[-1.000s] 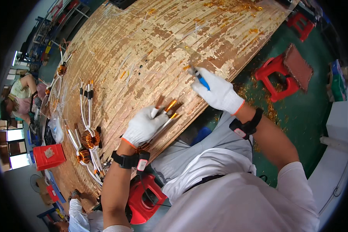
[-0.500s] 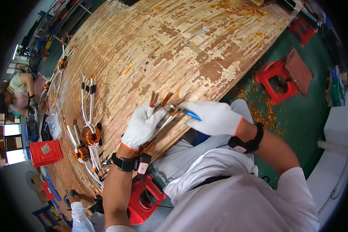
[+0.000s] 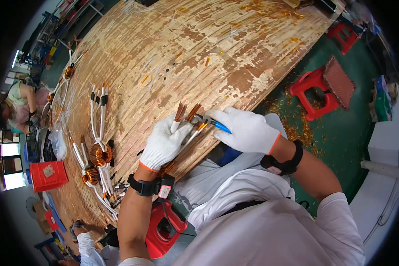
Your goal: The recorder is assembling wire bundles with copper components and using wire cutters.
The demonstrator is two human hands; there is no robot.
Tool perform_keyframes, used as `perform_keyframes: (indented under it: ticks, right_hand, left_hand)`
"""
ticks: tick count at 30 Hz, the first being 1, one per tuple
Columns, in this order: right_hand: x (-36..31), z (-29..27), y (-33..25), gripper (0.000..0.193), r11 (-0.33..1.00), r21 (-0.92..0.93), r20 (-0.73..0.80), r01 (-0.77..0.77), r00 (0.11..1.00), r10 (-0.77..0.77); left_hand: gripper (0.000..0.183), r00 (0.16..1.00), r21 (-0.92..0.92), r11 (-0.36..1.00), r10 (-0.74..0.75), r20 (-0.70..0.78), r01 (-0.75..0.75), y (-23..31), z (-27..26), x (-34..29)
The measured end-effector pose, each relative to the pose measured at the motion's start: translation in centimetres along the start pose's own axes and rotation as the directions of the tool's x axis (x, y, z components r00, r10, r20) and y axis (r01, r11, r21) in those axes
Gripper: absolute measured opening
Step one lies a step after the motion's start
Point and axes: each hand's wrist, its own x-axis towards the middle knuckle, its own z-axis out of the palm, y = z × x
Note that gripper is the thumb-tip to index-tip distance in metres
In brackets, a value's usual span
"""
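Observation:
My left hand (image 3: 165, 139), in a white knit glove, is closed around white-sleeved wire leads (image 3: 175, 127) whose bare copper ends (image 3: 181, 111) stick up past the fingers. A coil (image 3: 167, 167) shows partly below that wrist. My right hand (image 3: 250, 131), gloved too, grips blue-handled pliers (image 3: 220, 127). Their metal jaws sit beside the right-hand bundle of copper strands (image 3: 193, 111); whether they bite on it I cannot tell. Another white lead with an orange-coated end (image 3: 202, 126) lies just below the jaws.
Copper-wound coils (image 3: 100, 155) with white leads lie on the worn wooden table (image 3: 199, 57) to the left, near a red bin (image 3: 48, 176). Orange scraps (image 3: 207, 62) dot the tabletop. Red stools (image 3: 314, 95) stand right. Two other people work at the left.
The pliers' jaws have shifted slightly up beside the copper strands. An orange strip near the wire ends is gone, and an orange scrap now lies farther off on the table.

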Motion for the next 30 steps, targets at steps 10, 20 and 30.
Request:
perform_keyframes:
  ticks: [10, 20, 30]
  right_hand:
    - [0.6, 0.4, 0.3, 0.039, 0.997, 0.031, -0.090, 0.065, 0.994, -0.061]
    - [0.4, 0.2, -0.4, 0.041, 0.999, -0.050, -0.038, -0.019, 0.999, 0.017]
    - [0.4, 1.2, 1.1, 0.041, 0.988, 0.141, -0.075, 0.057, 0.996, -0.046]
  left_hand:
    - [0.027, 0.998, -0.156, 0.987, -0.040, 0.050, 0.047, 0.0, -0.3, 0.4]
    - [0.027, 0.996, -0.094, 0.993, -0.072, 0.057, 0.077, 1.2, -0.3, 0.1]
    - [0.026, 0.996, -0.128, 0.989, -0.068, 0.060, 0.075, 0.9, 0.0, 0.4]
